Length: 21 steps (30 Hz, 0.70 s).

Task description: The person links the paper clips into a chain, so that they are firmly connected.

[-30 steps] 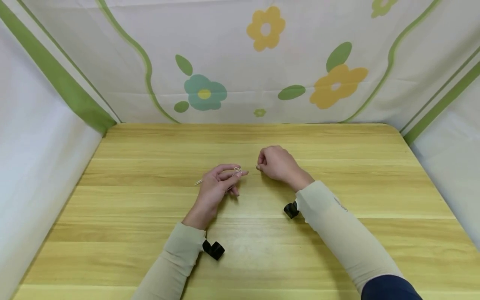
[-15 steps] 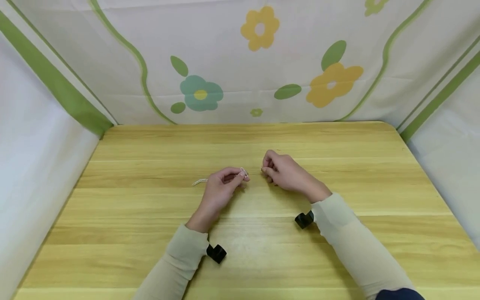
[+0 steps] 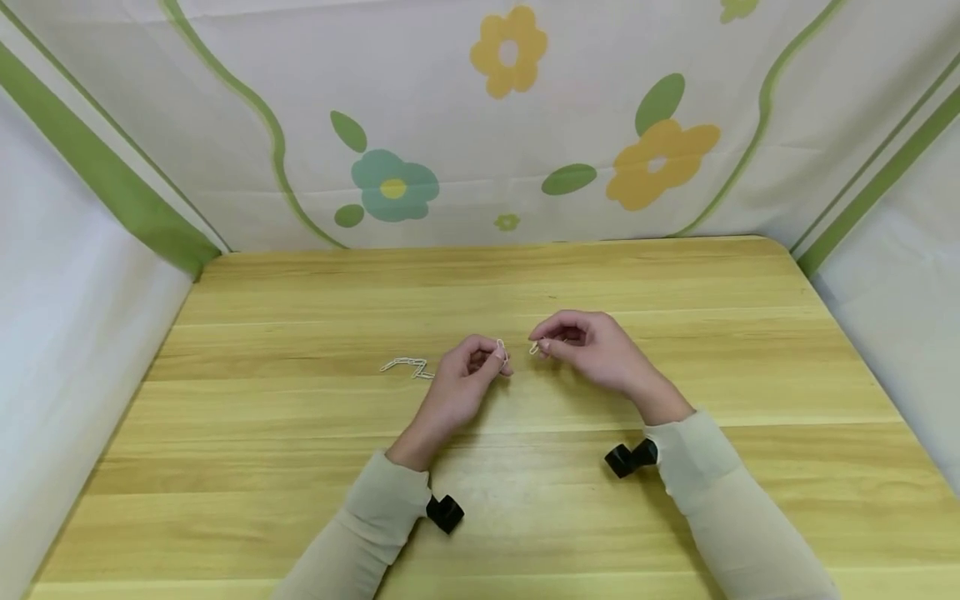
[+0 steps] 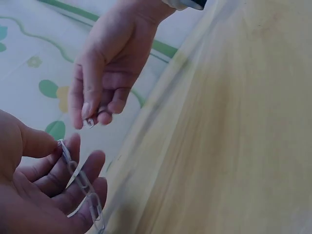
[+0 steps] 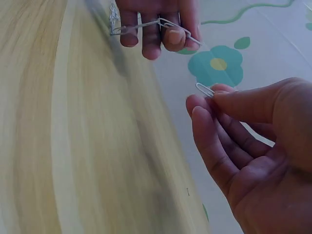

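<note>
A chain of linked white paper clips (image 4: 91, 200) hangs across the fingers of my left hand (image 3: 459, 385), which pinches its end clip between thumb and forefinger. The rest of the chain (image 3: 408, 362) lies bent on the table to the left of that hand. My right hand (image 3: 603, 354) pinches a single paper clip (image 5: 204, 89) between thumb and fingertips, one rounded end sticking out. In the head view the two hands face each other above the table, a small gap between the single clip and the chain's end.
The wooden table (image 3: 262, 467) reaches back to a white curtain (image 3: 465, 150) with flowers and green lines. White cloth (image 3: 82, 275) also hangs at both sides. A black wrist camera (image 3: 446, 513) sits on the left sleeve, another black camera (image 3: 628, 458) on the right.
My right hand has moved right and nearer, and its clip now shows. The left hand has shifted slightly right, and more of the chain on the table is visible.
</note>
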### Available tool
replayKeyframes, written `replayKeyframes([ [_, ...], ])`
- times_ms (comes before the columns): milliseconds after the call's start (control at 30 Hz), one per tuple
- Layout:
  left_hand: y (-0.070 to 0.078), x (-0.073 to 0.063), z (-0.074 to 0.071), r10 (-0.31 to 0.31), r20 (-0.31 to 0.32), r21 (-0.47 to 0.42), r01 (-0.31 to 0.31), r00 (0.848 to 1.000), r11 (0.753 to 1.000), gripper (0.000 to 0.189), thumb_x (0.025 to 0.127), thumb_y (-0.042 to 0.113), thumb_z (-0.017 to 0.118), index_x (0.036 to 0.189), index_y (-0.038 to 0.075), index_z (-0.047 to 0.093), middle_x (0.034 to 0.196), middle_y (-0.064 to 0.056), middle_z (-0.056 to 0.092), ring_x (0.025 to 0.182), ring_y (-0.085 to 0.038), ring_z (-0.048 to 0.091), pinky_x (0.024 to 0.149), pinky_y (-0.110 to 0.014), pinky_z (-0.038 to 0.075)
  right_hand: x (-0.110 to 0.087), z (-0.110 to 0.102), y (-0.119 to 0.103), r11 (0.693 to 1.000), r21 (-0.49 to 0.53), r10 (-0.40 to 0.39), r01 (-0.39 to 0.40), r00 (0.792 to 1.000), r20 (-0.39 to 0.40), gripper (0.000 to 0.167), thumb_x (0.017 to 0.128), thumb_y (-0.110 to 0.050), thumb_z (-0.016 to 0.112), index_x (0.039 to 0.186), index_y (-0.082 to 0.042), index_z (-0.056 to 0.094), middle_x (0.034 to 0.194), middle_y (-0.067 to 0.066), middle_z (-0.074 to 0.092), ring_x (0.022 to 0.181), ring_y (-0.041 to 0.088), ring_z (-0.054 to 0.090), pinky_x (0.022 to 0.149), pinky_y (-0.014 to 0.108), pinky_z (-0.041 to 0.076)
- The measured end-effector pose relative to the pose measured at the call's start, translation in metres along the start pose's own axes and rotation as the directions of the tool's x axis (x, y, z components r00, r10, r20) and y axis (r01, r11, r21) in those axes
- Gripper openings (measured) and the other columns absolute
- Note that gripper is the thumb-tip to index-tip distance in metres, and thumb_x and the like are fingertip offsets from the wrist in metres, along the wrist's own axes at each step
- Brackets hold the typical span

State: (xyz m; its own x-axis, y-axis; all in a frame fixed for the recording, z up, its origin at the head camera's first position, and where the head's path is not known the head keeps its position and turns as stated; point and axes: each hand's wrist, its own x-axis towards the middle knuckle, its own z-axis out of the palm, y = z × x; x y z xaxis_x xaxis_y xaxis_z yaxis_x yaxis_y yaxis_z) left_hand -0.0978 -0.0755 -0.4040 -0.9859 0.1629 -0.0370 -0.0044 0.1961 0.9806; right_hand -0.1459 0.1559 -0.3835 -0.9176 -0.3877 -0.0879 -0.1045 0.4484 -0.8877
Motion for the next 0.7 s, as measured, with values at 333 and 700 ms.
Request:
replayKeyframes([
  [333,-0.003,0.002,0.009,0.006,-0.026,0.041,-0.005,1.0,0.999,0.022,0.11,0.022,0.063,0.117,0.006,0.078,0.104,-0.017,0.074,0.091,-0.019,0.063,0.083,-0.026,0.049,-0.001,0.004,-0.001,0.997,0.023,-0.071,0.071,0.997,-0.009,0.018,0.106,-0.009,0.067,0.121,-0.012,0.077,0.112,0.01,0.078,0.1,0.03,0.072,0.084,0.029,0.059],
  [700,-0.001,0.002,0.011,-0.002,-0.05,0.037,0.004,0.999,0.999,0.02,0.109,0.015,0.064,0.118,0.004,0.078,0.113,-0.016,0.075,0.092,-0.014,0.06,0.084,-0.026,0.049,-0.001,0.013,-0.002,0.987,0.141,-0.069,0.073,0.997,-0.036,0.026,0.102,-0.004,0.071,0.127,0.002,0.071,0.113,0.017,0.074,0.102,0.032,0.073,0.085,0.027,0.063],
])
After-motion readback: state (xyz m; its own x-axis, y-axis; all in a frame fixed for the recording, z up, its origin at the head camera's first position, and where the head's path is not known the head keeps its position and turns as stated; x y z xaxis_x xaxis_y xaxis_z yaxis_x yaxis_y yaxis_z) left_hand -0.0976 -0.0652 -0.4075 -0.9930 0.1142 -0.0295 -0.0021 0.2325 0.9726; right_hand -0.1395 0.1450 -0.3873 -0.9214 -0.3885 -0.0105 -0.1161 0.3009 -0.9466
